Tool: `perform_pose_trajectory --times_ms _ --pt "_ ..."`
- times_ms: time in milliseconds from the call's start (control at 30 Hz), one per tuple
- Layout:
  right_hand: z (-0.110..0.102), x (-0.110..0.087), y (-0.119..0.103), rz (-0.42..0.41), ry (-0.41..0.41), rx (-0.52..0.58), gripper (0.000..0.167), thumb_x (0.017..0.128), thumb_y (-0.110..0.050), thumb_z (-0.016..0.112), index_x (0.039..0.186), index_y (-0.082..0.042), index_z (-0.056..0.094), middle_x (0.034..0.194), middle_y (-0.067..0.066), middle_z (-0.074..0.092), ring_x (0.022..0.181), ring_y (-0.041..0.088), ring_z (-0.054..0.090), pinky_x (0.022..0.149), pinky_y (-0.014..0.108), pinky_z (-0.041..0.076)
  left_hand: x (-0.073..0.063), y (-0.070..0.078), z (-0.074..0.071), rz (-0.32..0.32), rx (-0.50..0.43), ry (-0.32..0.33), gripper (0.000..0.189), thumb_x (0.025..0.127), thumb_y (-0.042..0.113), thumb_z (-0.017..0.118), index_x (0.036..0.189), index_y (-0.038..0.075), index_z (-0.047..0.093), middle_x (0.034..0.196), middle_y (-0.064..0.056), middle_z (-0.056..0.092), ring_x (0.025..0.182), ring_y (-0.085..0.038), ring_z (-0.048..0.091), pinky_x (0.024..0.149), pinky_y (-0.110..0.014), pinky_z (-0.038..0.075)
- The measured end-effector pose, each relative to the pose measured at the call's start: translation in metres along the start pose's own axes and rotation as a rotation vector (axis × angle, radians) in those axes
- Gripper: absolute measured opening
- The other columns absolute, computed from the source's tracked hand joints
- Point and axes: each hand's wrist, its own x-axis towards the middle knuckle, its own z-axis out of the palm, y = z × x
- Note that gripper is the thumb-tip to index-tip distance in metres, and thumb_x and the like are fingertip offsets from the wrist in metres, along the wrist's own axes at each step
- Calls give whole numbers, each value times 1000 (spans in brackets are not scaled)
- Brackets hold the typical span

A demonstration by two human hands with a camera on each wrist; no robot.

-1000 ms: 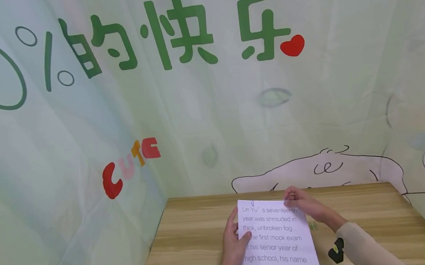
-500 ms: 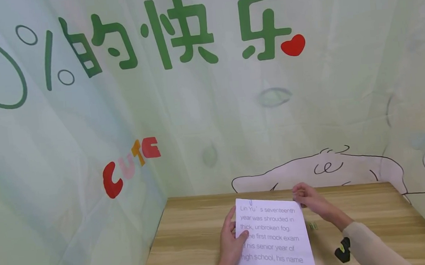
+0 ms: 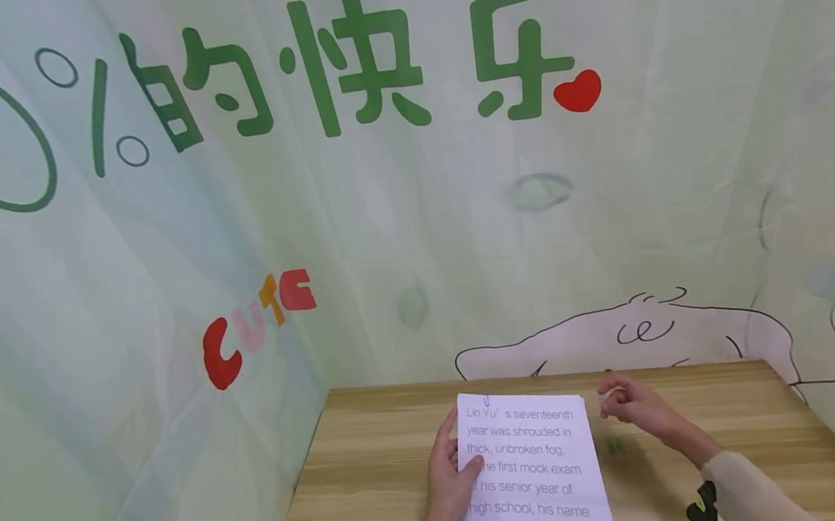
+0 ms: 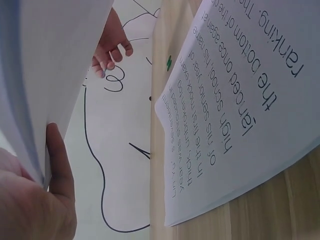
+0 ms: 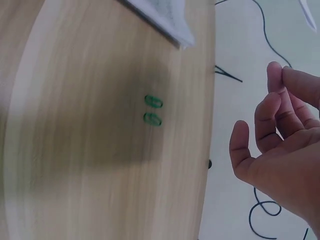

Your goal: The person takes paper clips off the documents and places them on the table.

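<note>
Two green clips (image 5: 153,102) near the right hand (image 3: 638,408), thumb against finger, on what I cannot tell, left hand (image 3: 446,486) pinching printed paper (image 3: 530,480) by its left edge.

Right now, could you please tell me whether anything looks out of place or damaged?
One slight oddity: in the left wrist view, the corner of the tabletop papers nearest the green paper clips looks bent, unlike the flatter corner below it.

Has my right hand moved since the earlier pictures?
Yes: in the head view, your right hand has moved right, toward the right edge of the table.
</note>
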Motion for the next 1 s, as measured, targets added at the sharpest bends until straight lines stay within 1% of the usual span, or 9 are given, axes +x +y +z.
perform_pose_trajectory --times_ms 167,267,433,567,633,700,800,933,1000 --pt "-8 -9 13 -17 -22 -11 30 97 -2 68 122 9 58 93 15 75 87 27 71 70 30 54 0 -1 -3 4 3 9 90 87 -17 66 164 20 39 116 -19 67 87 -25 73 71 -32 66" --pt "-12 -14 20 -29 -38 -38 29 96 0 67 121 12 58 92 15 75 85 26 70 68 30 54 -1 -2 -5 9 3 16 90 86 -17 66 164 19 39 117 -19 68 86 -25 74 70 -32 66" --pt "-17 -18 30 13 -30 -56 30 92 4 68 118 13 59 90 13 73 84 24 69 71 31 55 -1 -3 -7 5 -13 19 89 87 -16 65 164 19 39 118 -20 68 88 -27 74 71 -33 66" --pt "-19 -21 36 -14 -19 -69 24 89 9 68 111 15 59 87 15 72 78 19 68 65 26 52 -1 -3 -7 10 -19 22 88 87 -16 65 164 19 39 118 -21 68 89 -27 74 72 -32 66" --pt "-18 -22 37 -26 -16 -82 24 88 12 68 109 17 58 84 17 71 77 18 68 63 25 52 -1 -2 -7 8 -13 27 88 88 -16 64 164 19 39 118 -20 68 88 -26 74 71 -32 66" --pt "-16 -22 39 -18 -7 -103 25 86 13 68 109 17 58 82 18 71 76 19 67 63 26 53 -2 -2 -7 6 -11 30 87 88 -16 65 164 19 39 118 -20 68 87 -26 73 71 -32 65" --pt "-13 -21 42 19 10 -145 25 84 11 70 108 12 61 83 15 70 77 21 65 63 27 53 -2 -2 -7 -1 -10 37 87 88 -15 65 164 20 40 119 -20 67 86 -25 73 70 -32 65" --pt "-7 -17 48 23 24 -214 23 82 11 71 104 6 65 87 12 69 80 20 63 64 28 53 -3 -2 -6 8 -13 36 87 88 -16 65 164 20 40 120 -21 67 87 -26 73 71 -33 66" --pt "-5 -16 50 11 26 -253 21 82 12 70 102 5 66 89 11 69 81 20 63 65 29 53 -3 -2 -6 13 -14 32 87 88 -16 64 164 19 39 119 -21 68 88 -27 74 71 -34 66"
